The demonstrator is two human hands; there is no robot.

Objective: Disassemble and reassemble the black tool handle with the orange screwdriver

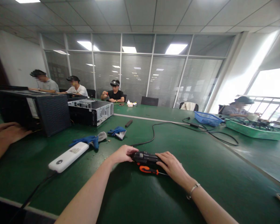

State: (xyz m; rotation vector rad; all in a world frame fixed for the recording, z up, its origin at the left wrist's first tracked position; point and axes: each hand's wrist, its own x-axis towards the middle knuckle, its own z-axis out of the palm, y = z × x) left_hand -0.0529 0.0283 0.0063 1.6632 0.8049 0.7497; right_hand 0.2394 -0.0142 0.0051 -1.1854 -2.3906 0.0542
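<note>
Both of my hands hold a black elongated device (pixel 146 157) just above the green table (pixel 168 199). My left hand (pixel 124 154) grips its left end, fingers closed round it. On the right end lies my right hand (pixel 170 163), fingers curled over the top; a bracelet circles that wrist. An orange and black screwdriver (pixel 148 170) rests on the table directly below the device, its shaft pointing right toward my right hand. A black cable (pixel 153 132) runs from behind the device across the table. The device's underside is hidden.
At left stand a black computer case (pixel 53 113) and an open metal case (pixel 102 112), with another person's hands at the black one. Blue gloves (pixel 93 141) and a white power bank-like block (pixel 68 157) lie nearer. Blue (pixel 207 119) and green baskets (pixel 254 133) stand right. Several people sit around.
</note>
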